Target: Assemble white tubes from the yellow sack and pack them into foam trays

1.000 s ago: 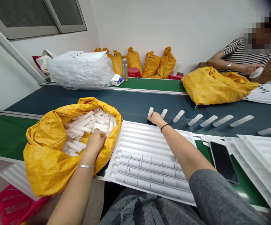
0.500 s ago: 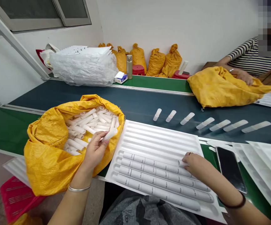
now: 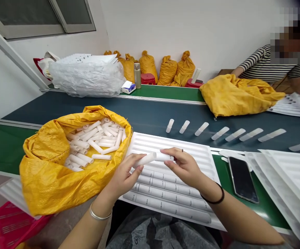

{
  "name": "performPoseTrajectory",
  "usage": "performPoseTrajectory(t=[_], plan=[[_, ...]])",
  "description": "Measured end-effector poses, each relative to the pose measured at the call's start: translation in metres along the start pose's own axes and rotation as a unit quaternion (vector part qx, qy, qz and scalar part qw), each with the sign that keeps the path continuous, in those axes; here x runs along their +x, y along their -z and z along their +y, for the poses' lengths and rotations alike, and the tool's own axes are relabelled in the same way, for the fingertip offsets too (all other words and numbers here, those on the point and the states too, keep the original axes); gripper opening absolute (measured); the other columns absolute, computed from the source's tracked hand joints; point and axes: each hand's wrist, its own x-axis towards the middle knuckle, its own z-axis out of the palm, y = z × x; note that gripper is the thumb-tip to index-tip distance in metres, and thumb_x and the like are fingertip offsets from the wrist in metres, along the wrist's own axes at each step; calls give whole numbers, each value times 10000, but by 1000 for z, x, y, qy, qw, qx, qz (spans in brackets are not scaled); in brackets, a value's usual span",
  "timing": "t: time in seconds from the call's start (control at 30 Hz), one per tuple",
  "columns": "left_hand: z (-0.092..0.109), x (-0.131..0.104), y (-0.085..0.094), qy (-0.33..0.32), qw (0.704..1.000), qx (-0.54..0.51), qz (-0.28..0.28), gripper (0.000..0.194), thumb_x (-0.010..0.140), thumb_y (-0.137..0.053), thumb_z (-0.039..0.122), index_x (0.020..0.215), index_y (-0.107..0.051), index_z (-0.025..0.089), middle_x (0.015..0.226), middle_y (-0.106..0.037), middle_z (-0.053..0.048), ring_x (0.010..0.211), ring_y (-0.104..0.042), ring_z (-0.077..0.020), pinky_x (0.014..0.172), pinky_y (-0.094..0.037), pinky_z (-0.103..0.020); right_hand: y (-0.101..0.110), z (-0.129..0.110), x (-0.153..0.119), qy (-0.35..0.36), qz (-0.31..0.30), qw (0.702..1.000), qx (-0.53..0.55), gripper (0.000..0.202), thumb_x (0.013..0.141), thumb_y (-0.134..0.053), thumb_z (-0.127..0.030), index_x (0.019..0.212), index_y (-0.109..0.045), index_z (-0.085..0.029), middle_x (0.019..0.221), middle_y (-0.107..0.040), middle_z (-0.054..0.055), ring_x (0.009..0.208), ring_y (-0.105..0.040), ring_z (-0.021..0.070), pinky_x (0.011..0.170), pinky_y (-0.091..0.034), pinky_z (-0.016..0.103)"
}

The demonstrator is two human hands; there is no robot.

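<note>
In the head view, I have my left hand [image 3: 125,174] closed on a translucent tube [image 3: 147,159], thumb and fingers clamped around its near-left end. My right hand [image 3: 187,166] pinches a white tube [image 3: 163,157] between thumb and fingers. I see the two tubes meeting end to end over the grooved tray [image 3: 170,143]; whether one sits inside the other I cannot tell.

On the near side of the tray, printed tubes [image 3: 165,195] lie in the grooves, partly under my hands. To the left, an open yellow sack [image 3: 62,183] holds a loose heap of white tubes [image 3: 90,138].

Beyond the tray, a row of translucent pieces [image 3: 202,129] runs rightward along the dark belt [image 3: 150,110]. On the right, a phone [image 3: 243,180] lies on the green counter [image 3: 265,207], near overlapping trays [image 3: 274,183].

At the far right, a person in a striped shirt [image 3: 269,65] is behind another yellow sack [image 3: 233,97]. At the far left, a plastic-wrapped bundle [image 3: 87,77] is beside a tissue box [image 3: 128,87] and a bottle [image 3: 137,76].
</note>
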Motion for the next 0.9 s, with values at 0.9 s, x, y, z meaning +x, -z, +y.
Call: performPoseTrajectory(t=[0.9], plan=[[10, -14, 17, -91, 986, 140, 12, 450, 904, -554, 269, 1331, -457, 166, 909, -615, -59, 835, -584, -159, 762, -493, -270, -30, -19, 24, -116, -148, 974, 124, 319, 917, -512, -391, 1099, -632, -159, 822, -661, 58, 633, -595, 126, 587, -489, 239]])
